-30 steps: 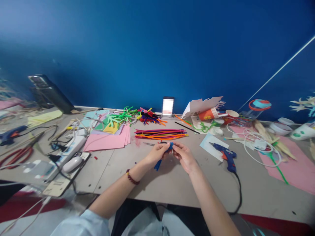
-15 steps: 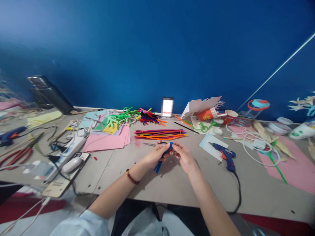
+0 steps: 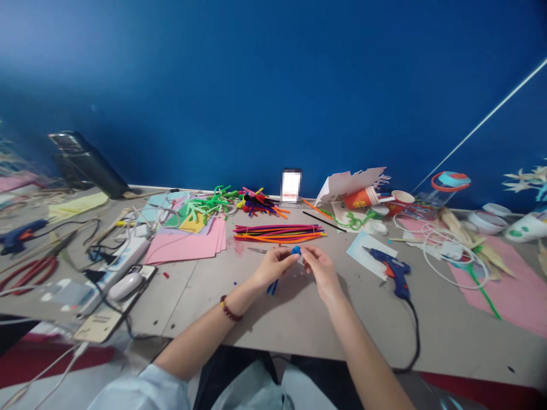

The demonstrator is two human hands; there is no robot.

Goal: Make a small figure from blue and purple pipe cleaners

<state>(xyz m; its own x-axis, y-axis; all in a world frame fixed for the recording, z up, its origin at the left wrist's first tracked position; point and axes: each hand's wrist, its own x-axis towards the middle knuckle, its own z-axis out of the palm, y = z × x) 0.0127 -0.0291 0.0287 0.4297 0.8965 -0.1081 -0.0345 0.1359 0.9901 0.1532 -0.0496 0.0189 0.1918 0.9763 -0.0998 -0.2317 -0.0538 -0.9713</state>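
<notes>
Right now you are holding a small blue fuzzy piece between your two hands, over the central stretch of the bench. Your left hand is gripping it from the left, thumb and fingers closed on it. Two blue stems are sticking out below that hand toward the front edge; your fingers are hiding whether they are joined to the piece. Your right hand is pinching the piece's right side between thumb and forefinger, the other fingers curling beneath. Just beyond your left hand, a pointed metal blade is lying flat, its other end passing behind your fingers. Farther toward the back edge, a bundle of long stems is lying lengthwise, and a heap of coloured stems and a small upright screen are sitting behind it. To the right, a blue glue gun is resting with its nozzle over a pale blue sheet, its black cord running to the front edge. On the left, pink sheets are lying in a fanned stack, and nearer the front edge a white mouse is sitting beside a power strip.
</notes>
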